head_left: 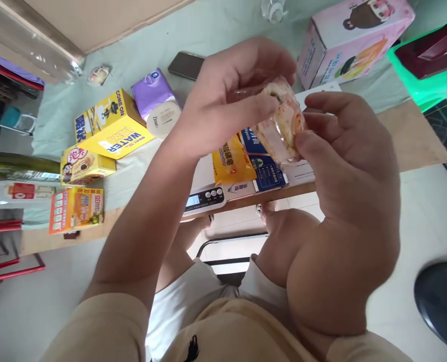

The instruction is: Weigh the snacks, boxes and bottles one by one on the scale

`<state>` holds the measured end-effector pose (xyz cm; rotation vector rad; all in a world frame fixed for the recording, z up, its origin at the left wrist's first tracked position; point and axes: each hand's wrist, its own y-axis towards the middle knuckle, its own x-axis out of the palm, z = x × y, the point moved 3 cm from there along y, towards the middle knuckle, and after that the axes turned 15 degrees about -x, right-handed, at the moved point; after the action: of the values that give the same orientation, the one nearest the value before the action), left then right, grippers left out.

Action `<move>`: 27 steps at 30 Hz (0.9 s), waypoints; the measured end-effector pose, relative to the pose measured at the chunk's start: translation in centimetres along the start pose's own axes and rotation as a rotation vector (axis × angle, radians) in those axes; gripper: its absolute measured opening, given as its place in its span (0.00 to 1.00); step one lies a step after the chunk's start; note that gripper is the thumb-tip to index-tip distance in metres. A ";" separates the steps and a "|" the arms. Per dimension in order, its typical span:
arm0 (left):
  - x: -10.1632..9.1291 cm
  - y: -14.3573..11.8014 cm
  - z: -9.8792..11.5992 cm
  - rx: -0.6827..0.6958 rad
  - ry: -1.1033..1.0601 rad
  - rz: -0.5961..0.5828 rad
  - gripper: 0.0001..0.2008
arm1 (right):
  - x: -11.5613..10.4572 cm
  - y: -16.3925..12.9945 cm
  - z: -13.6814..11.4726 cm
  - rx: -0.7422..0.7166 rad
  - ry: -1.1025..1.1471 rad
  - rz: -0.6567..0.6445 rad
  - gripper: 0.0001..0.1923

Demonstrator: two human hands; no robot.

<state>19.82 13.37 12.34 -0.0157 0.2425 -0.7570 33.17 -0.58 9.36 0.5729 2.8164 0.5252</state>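
Both hands — left hand (227, 95) at 10 o'clock, right hand (344, 151) at 3 — have fingers clamped on a clear-wrapped snack (284, 123) above the worktop (408, 136).

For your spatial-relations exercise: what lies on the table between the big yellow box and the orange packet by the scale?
In the head view, a purple Dove pack lies between the yellow box and the orange packet, with the left forearm crossing in front.
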 end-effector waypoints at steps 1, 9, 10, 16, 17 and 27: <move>0.4 0.4 0.0 -0.061 0.000 0.024 0.16 | 0.0 0.0 0.3 0.025 0.014 0.017 0.21; -1.0 0.0 -0.9 0.075 0.318 0.210 0.19 | 1.0 0.2 2.7 0.022 -0.374 -0.118 0.19; -1.5 -0.2 -0.9 0.082 0.329 0.243 0.20 | 1.0 0.2 2.8 0.011 -0.385 -0.123 0.19; -4.0 -3.5 -4.0 -0.016 0.336 0.477 0.13 | 0.8 0.4 2.4 0.009 -0.413 -0.097 0.15; -4.0 -4.3 -4.9 -0.054 0.292 0.511 0.11 | 0.9 0.4 2.2 0.013 -0.419 -0.092 0.14; -3.3 -7.9 -8.2 0.038 0.015 0.569 0.16 | 1.3 0.2 -0.1 -0.015 -0.437 0.108 0.13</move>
<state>10.36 10.46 5.90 0.0924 0.2317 -0.1953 32.02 0.11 9.30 0.7385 2.3770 0.3829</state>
